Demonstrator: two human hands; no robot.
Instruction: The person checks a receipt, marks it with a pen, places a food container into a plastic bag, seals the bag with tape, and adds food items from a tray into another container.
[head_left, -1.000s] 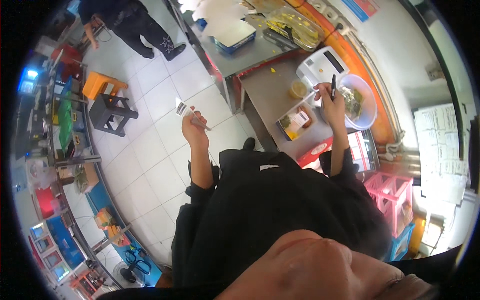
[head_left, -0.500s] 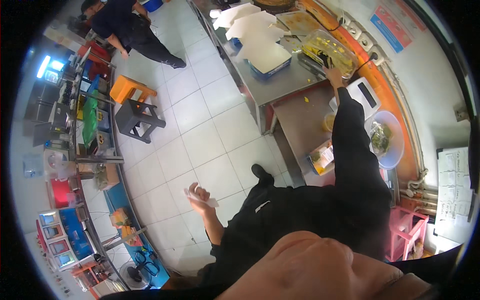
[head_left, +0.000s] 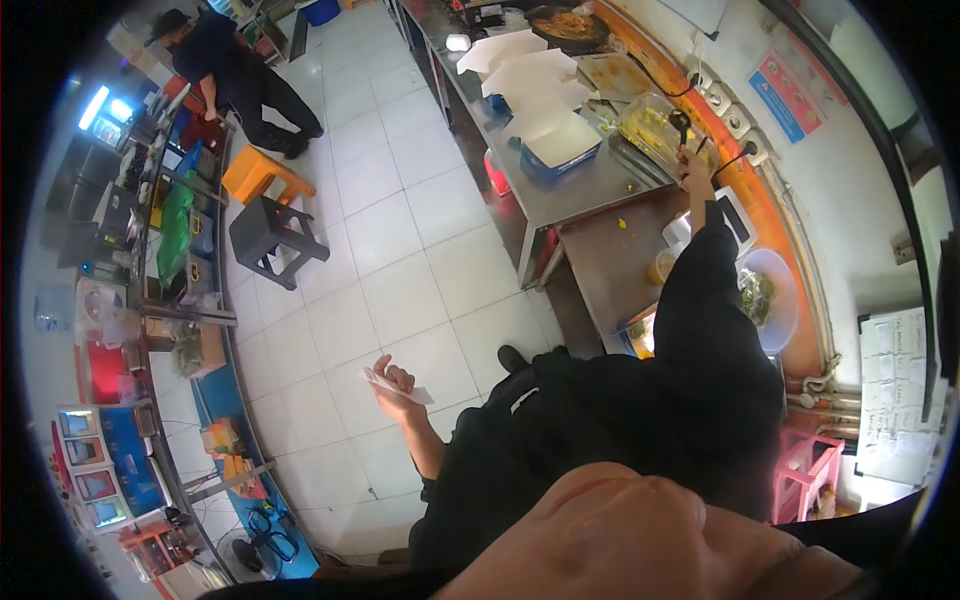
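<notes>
The white slip point(head_left: 415, 394) is partly covered by the left fingers point(head_left: 398, 377). Bodyward of the right fingers point(head_left: 688, 158), a box point(head_left: 641, 336) is partly hidden by the sleeve point(head_left: 706, 290).

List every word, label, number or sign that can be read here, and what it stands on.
None can be read reliably:
Blue-and-red wall poster: print too small.
White sheets on the wall: writing too blurred.
White slip in the left hand: any print unreadable.

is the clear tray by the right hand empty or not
Not empty: yellow pieces show in the clear tray by the right hand. How much it holds, I cannot tell.
</notes>
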